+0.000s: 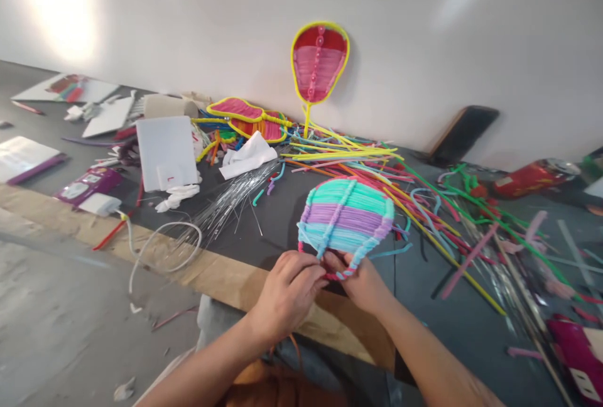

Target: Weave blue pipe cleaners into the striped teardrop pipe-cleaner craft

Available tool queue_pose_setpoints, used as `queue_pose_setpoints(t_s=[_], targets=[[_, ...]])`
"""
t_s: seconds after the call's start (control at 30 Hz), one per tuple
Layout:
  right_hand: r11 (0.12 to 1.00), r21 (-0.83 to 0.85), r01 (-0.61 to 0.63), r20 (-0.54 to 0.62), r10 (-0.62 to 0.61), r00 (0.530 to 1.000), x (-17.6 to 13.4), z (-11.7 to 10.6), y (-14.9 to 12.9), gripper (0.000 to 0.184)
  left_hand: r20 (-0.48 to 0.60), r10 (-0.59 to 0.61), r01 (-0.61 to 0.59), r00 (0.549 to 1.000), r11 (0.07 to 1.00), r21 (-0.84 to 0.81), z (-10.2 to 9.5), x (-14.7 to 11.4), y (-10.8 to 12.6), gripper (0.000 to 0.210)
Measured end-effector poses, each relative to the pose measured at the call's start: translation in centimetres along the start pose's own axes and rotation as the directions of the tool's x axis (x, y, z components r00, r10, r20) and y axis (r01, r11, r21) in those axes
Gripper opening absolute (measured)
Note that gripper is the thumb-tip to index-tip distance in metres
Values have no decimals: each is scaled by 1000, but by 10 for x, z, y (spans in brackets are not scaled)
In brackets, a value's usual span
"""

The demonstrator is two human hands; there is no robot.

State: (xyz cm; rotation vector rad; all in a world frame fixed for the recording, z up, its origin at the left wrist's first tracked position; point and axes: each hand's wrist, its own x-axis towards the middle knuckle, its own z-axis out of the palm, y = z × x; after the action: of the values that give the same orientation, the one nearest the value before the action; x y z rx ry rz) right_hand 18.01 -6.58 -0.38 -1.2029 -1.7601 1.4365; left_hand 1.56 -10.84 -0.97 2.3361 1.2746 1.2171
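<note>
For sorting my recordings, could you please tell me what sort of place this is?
Probably a craft workspace: long multicoloured fuzzy stems, thin silvery wires, and a rounded fuzzy panel striped green, purple and blue.

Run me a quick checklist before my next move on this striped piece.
1. Striped piece steadied by left hand and right hand: ok.
2. Green, purple and blue bands all present: ok.
3. Lower rim fully covered in blue: not ok, pink shows.
4. Left hand's exact pinch spot: cannot tell, hidden.
5. Blue strip on the right joined to the piece: cannot tell.
6. Yellow-edged piece upright by the wall: ok.
</note>
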Motion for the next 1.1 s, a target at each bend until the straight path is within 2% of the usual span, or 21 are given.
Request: queue_pose_setpoints(t_s=[0.1, 0.17, 0.23, 0.27, 0.37, 0.47, 0.57, 0.63, 0.67, 0.73, 0.83, 0.9, 0.93, 1.03, 1.1], targets=[[991, 127, -50, 65, 42, 997, 1, -1, 2, 22, 83, -146, 150, 986, 988, -46, -7, 1, -8, 14], [977, 180, -112, 71, 101, 992, 1, -2, 5, 17, 76, -212, 206, 974, 975, 78, -15, 7, -18, 16], [969, 193, -152, 77, 139, 987, 1, -3, 9, 16, 99, -222, 196, 970, 956, 218, -21, 18, -28, 16], [969, 193, -157, 79, 144, 986, 2, -2, 11, 16, 128, -232, 197, 964, 951, 238, -23, 25, -31, 18], [970, 188, -151, 81, 138, 987, 4, -1, 13, 16, 227, -232, 191, 946, 963, 189, -21, 43, -38, 15], [977, 161, -139, 92, 126, 988, 3, -4, 11, 18, 251, -125, 108, 960, 991, 80, -14, 56, -41, 14], [990, -3, -143, 125, 142, 982, -6, -18, 8, 24, 276, -20, 22, 961, 1000, -4, -10, 60, -45, 16], [966, -222, -131, 101, 157, 982, -17, -35, 6, 22, 321, -49, 49, 946, 999, 7, -8, 59, -48, 19], [934, -335, -125, 84, 162, 983, -23, -44, 5, 17, 344, -76, 70, 936, 997, 31, -7, 59, -50, 19], [849, -521, -91, 38, 130, 991, -35, -62, 1, 20, 385, -112, 83, 916, 992, 91, -5, 57, -53, 19], [689, -723, -39, -111, -61, 992, -41, -77, -7, 18, 421, -132, 60, 897, 982, 181, -1, 60, -54, 16], [622, -783, 22, -105, -166, 980, -36, -73, -14, 18, 452, -155, 39, 878, 966, 256, 0, 67, -53, 15], [605, -794, 49, -74, -176, 982, -32, -68, -17, 17, 471, -170, 27, 866, 955, 295, 0, 72, -52, 15], [511, -855, 84, 41, -94, 995, -14, -44, -22, 18, 513, -210, 4, 832, 928, 373, 2, 84, -49, 15], [461, -885, 71, 71, -17, 997, -2, -30, -24, 17, 502, -205, -1, 840, 925, 380, 4, 88, -48, 17]])
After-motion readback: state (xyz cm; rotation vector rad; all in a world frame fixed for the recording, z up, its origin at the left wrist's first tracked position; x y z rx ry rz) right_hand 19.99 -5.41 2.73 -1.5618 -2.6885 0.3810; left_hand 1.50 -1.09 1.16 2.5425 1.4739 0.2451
